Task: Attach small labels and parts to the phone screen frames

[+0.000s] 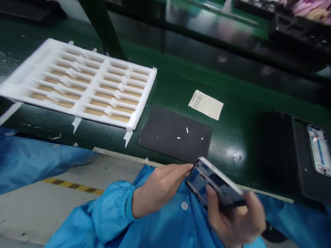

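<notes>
Both hands hold one phone frame (216, 184), a thin white-edged device body with a dark inner face, tilted up in front of my blue smock. My right hand (236, 220) cups it from below, fingers wrapped round its lower end and thumb on its face. My left hand (160, 187) is closed at its upper left corner, fingertips pressed against the edge. The hands sit just off the near edge of the green bench (181, 82), below a black mat (176, 134).
A white slotted tray (80, 86) with tan strips lies at the left of the bench. A small white label sheet (206, 104) lies beyond the mat. At the right a dark fixture (302, 165) carries another phone frame (320, 150). Grey floor with a yellow-black stripe (72, 186) shows below.
</notes>
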### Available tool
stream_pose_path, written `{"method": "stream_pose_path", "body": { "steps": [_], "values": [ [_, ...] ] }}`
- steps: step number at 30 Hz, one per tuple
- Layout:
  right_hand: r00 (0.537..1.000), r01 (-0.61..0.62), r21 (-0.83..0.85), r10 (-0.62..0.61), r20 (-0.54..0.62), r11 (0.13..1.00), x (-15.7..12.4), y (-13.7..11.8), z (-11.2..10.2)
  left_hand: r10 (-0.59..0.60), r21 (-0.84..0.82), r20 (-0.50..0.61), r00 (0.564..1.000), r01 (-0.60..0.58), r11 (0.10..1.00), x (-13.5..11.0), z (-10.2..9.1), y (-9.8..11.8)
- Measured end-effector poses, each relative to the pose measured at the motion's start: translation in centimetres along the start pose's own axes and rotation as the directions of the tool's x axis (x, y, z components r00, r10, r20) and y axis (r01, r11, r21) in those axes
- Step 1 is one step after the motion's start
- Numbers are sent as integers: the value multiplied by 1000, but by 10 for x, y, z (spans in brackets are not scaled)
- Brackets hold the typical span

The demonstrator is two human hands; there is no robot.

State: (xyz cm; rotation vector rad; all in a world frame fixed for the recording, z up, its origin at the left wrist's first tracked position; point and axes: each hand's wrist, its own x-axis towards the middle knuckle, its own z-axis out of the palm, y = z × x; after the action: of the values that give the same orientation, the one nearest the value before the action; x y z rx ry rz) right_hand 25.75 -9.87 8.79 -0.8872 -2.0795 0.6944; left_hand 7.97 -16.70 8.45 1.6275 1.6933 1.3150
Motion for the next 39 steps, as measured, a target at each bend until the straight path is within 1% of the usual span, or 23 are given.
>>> {"method": "stream_pose_path", "body": {
  "steps": [2, 3, 4, 5, 7, 9, 11, 12, 13, 14, 15, 16, 17, 18, 20, 22, 25, 28, 30, 32, 34, 37, 39],
  "values": [
    [979, -78, 47, 85, -183, 996, 10, -14, 8, -107, -109, 82, 991, 115, 987, 2, -6, 4],
    [965, -118, 92, 136, -225, 989, 15, -20, 12, -168, -169, 118, 979, 187, 968, 3, -8, 5],
    [961, -150, 144, 178, -211, 978, 19, -24, 16, -227, -217, 125, 966, 250, 943, 4, -10, 6],
    [966, -164, 199, 199, -165, 966, 24, -26, 19, -285, -249, 92, 954, 299, 921, 5, -12, 6],
    [982, -162, 301, 185, -48, 940, 34, -21, 26, -364, -256, -55, 930, 339, 905, 5, -18, 2],
    [988, -150, 354, 148, 32, 923, 50, -5, 32, -367, -170, -211, 906, 335, 927, 4, -28, -5],
    [988, -152, 314, 148, 38, 937, 74, 17, 39, -299, -15, -340, 892, 312, 950, 2, -44, -11],
    [987, -161, 252, 155, 44, 954, 87, 29, 43, -234, 76, -377, 896, 282, 956, 1, -53, -14],
    [984, -165, 180, 150, 93, 970, 100, 39, 46, -156, 172, -380, 912, 236, 957, 0, -62, -15],
    [978, -155, 103, 138, 156, 983, 112, 48, 50, -73, 262, -345, 936, 170, 950, -1, -70, -16],
    [964, -132, 34, 121, 236, 991, 122, 55, 54, 15, 343, -280, 960, 85, 935, 0, -77, -17],
    [943, -103, -26, 106, 315, 994, 129, 59, 57, 99, 409, -197, 975, -10, 913, 1, -80, -17],
    [921, -72, -77, 96, 377, 994, 134, 61, 60, 166, 462, -113, 980, -96, 882, 3, -82, -17],
    [902, -49, -118, 95, 421, 992, 137, 62, 63, 215, 506, -40, 976, -166, 847, 6, -81, -17],
    [878, -35, -167, 110, 465, 985, 137, 63, 66, 290, 577, 58, 955, -269, 771, 13, -75, -19],
    [877, -40, -175, 119, 466, 984, 134, 64, 68, 337, 626, 114, 935, -331, 706, 19, -65, -23],
    [887, -31, -173, 106, 448, 985, 129, 66, 70, 382, 658, 138, 914, -372, 654, 25, -52, -30],
    [904, 10, -201, 77, 420, 979, 124, 66, 72, 422, 643, 115, 899, -391, 659, 25, -44, -34],
    [914, 6, -189, 71, 399, 982, 123, 67, 73, 438, 629, 88, 894, -391, 672, 24, -43, -35],
    [924, -50, -129, 95, 370, 990, 124, 69, 73, 433, 615, 82, 898, -387, 687, 25, -46, -35],
    [925, -167, -1, 157, 347, 986, 127, 72, 70, 427, 608, 74, 901, -380, 697, 28, -50, -35],
    [897, -348, 229, 252, 362, 909, 134, 68, 58, 425, 624, 36, 905, -353, 698, 32, -56, -34],
    [889, -385, 303, 262, 376, 871, 136, 58, 46, 419, 635, 37, 907, -345, 691, 33, -56, -34]
  ]
}}
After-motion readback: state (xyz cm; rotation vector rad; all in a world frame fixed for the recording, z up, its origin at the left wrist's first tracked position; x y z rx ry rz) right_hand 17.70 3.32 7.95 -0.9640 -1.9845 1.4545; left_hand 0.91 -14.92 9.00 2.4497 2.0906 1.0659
